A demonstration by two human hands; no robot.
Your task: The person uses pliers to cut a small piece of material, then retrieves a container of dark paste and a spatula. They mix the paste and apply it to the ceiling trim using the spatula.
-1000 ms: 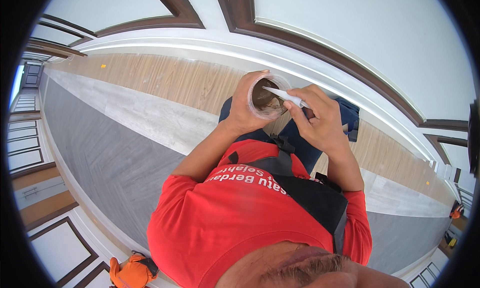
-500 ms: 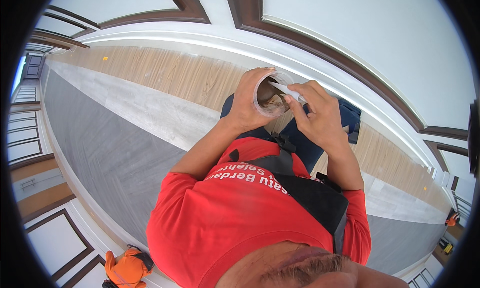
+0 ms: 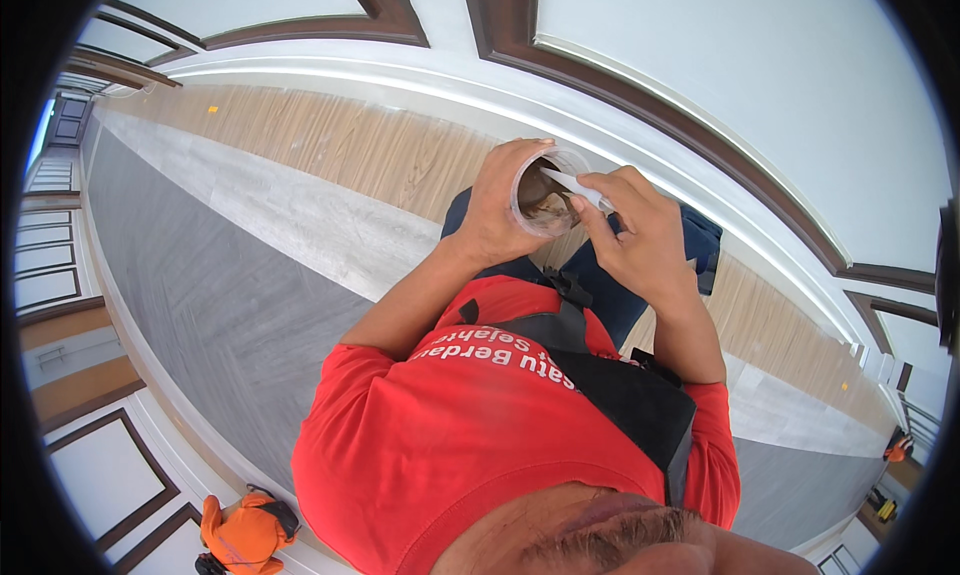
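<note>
In front of my chest, my left hand (image 3: 492, 207) is wrapped round the side of a clear plastic cup (image 3: 520, 213), its mouth tilted toward me. Brown, paste-like stuff (image 3: 536, 187) coats the inside, with a paler patch low in the cup. My right hand (image 3: 642, 237) pinches a slim white stick-like tool (image 3: 568, 182) between thumb and fingers. The tool's tip reaches into the cup, against the brown stuff; its exact shape is hidden there. My right fingertips are close beside the cup's rim.
A white wall with brown-framed panels (image 3: 640, 93) runs along the far side. Wood-look planks (image 3: 330, 140) lie beside it, then a pale strip and grey flooring (image 3: 220, 225). A person in orange (image 3: 245, 537) is at the lower left.
Both hands keep their hold on the cup and the white tool. The tool has shifted only slightly in the cup, and the view has moved a little.
</note>
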